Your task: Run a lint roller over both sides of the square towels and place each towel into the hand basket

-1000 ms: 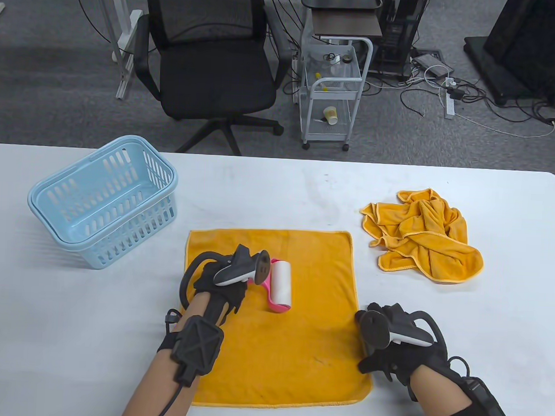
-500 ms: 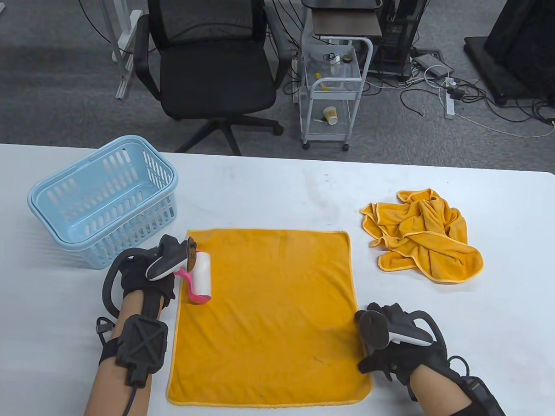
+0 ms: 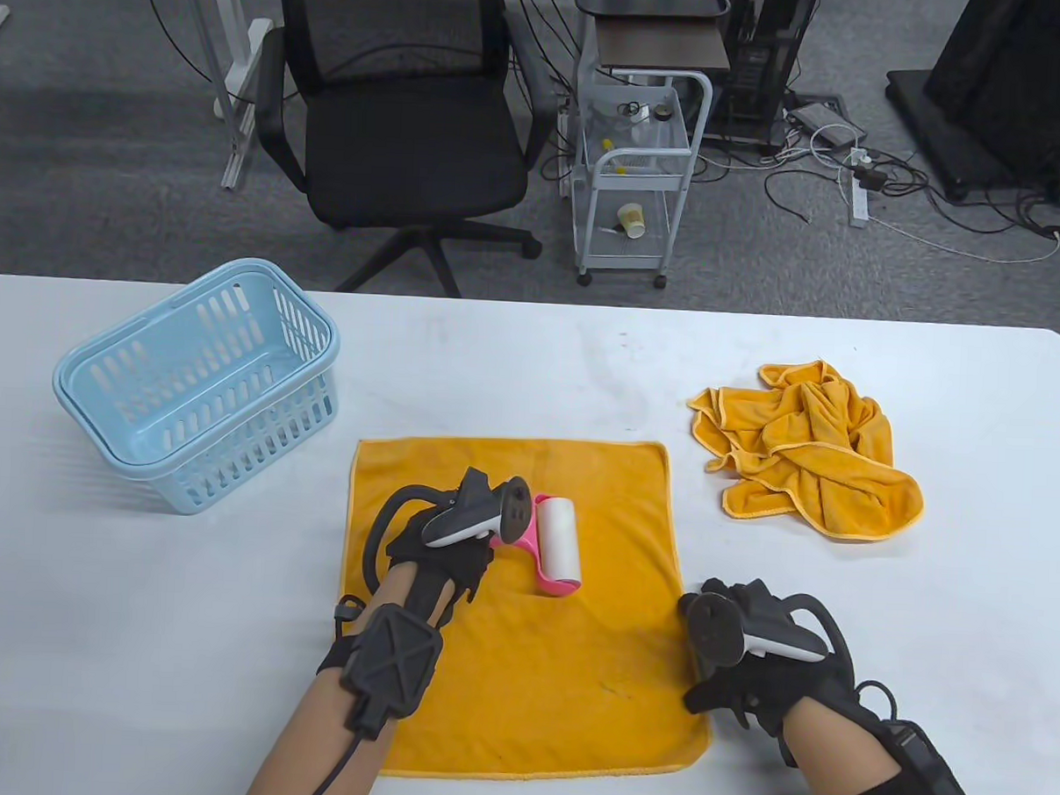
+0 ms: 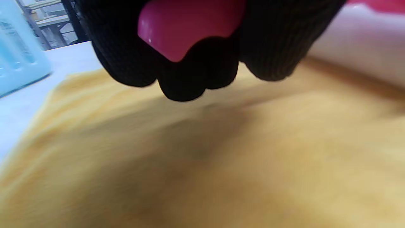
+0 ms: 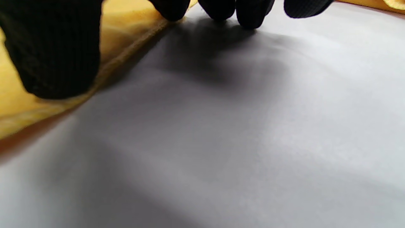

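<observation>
— Rolling the lint roller (image 3: 557, 544) across the flat towel (image 3: 571, 663) right now; my left hand (image 3: 440, 556) has its fingers (image 4: 190, 85) curled round the pink handle, white drum down on the cloth near the towel's middle.

— And your other hand?

— My right hand (image 3: 737, 679) rests at the towel's right edge, fingertips on the hem and the counter (image 3: 89, 642) beside it, apparently pinning it flat. Whether it pinches anything I can't tell.

— How far along are you?

— Early, I'd judge. This towel lies spread with one face up; I see no sign the underside is done. Right of it, well apart, sits a crumpled heap of towels (image 3: 809, 449), not yet spread. Left of it, the hand basket (image 3: 197, 383) holds no towel that I can see.

— So what's left?

— Finish this face, flip, roll, basket, then the heap.
</observation>
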Action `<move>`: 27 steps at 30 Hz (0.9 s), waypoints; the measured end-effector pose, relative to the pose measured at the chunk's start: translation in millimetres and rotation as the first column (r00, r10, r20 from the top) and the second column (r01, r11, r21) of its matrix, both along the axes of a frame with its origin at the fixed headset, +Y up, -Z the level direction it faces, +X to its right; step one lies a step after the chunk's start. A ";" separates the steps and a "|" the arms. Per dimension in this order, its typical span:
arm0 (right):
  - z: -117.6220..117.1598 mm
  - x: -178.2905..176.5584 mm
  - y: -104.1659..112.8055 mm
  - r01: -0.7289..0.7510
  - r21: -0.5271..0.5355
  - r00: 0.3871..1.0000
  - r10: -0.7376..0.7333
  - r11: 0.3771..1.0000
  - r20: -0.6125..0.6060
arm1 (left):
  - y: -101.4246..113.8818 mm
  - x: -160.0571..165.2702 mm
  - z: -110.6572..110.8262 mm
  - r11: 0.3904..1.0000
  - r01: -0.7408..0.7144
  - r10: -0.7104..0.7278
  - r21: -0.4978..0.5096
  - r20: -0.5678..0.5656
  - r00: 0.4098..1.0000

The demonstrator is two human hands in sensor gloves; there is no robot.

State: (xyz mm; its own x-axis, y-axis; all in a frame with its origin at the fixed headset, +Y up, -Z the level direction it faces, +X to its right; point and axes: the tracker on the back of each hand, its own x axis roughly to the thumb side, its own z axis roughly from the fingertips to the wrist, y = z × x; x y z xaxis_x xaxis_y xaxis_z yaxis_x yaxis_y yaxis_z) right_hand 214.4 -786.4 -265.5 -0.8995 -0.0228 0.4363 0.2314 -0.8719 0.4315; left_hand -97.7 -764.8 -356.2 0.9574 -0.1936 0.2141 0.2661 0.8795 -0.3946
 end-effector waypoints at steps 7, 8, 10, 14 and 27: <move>0.1 -0.5 0.1 -0.004 0.001 1.000 0.004 1.000 -0.002 | 16.9 -86.9 9.5 0.946 0.326 -0.322 -0.007 -0.177 0.930; 0.1 -0.5 0.2 -0.005 0.002 1.000 0.005 1.000 -0.002 | 18.7 -98.6 11.3 0.934 0.357 -0.351 -0.009 -0.200 0.915; 0.1 -0.5 0.1 -0.004 0.001 1.000 0.004 1.000 -0.002 | 21.3 -118.4 15.0 0.918 0.397 -0.390 -0.021 -0.237 0.890; 0.1 -0.5 0.1 -0.004 0.001 1.000 0.004 1.000 -0.002 | 26.9 -135.3 22.5 0.945 0.325 -0.319 -0.020 -0.264 0.910; 0.2 -0.5 -0.3 -0.001 0.003 1.000 0.001 1.000 -0.001 | 10.5 22.5 39.6 0.991 -0.127 0.130 -0.029 0.125 0.984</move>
